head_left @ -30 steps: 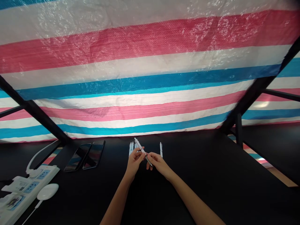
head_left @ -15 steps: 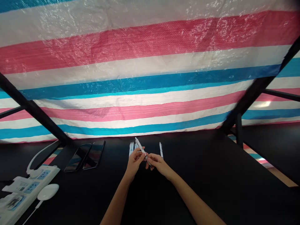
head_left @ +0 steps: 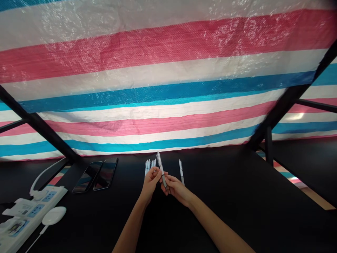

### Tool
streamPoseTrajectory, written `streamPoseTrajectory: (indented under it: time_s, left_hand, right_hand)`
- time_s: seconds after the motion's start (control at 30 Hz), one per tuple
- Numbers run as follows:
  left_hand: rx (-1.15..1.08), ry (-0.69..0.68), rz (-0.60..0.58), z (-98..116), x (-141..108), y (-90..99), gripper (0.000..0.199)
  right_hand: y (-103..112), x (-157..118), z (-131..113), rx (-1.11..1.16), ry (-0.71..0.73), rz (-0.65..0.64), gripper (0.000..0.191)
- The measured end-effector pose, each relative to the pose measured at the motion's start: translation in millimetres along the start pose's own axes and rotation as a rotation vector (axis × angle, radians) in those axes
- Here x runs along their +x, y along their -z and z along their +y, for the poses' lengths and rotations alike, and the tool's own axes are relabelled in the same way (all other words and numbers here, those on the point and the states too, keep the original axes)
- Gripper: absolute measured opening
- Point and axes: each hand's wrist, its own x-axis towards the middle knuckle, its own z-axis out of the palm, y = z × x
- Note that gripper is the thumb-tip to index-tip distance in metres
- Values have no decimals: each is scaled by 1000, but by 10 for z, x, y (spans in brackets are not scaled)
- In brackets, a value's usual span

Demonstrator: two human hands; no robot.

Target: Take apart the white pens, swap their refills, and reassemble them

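Pinching a white pen [head_left: 161,170] near its lower end, the right hand [head_left: 177,189] holds it up off the black table [head_left: 237,207], seemingly to keep the barrel free and in view. The pen's long axis stands nearly upright, its top leaning slightly to the person's left and its darker end pointing down into the pinch (which end is the nib is too small to tell). The left hand [head_left: 150,184] is curled just beside the barrel; whether it touches is unclear. Measured from the held pen, a row of pens [head_left: 149,168] lies just left, side by side and seemingly sorted together, and a lone pen [head_left: 181,172] lies just right. Two phones [head_left: 96,175] and a power strip [head_left: 34,211] lie farther left.
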Motion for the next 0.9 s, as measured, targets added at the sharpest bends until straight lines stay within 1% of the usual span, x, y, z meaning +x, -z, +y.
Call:
streamPoseTrajectory:
  time_s: [0.1,0.17,0.27,0.4,0.5,0.57,0.63,0.77,0.9]
  left_hand:
    - [-14,-8,36,-9,14,6,34]
    - [1,-4,36,-7,15,8,33]
    - [15,-3,-3,10,-1,3,30]
    - [-8,21,-54,32,-28,-21,38]
    - [-11,10,-9,37,-20,-30,41]
    - [14,-23,35,40,-6,-21,36]
    - [47,-39,47,44,4,-4,30]
    - [43,-44,12,51,-14,21,28]
    - [-1,30,-55,41,-39,13,38]
  right_hand:
    - [-2,-6,-15,-22,26,-4,32]
    - [-1,-1,-9,-33,30,-7,31]
    - [10,17,15,-17,31,2,32]
    - [25,32,37,2,22,13,33]
    - [15,29,36,-44,41,17,33]
    - [0,24,29,-82,55,16,34]
    - [-18,17,19,-104,60,17,34]
    - [-36,7,-2,-88,54,13,35]
    - [-26,6,-5,-49,33,-6,37]
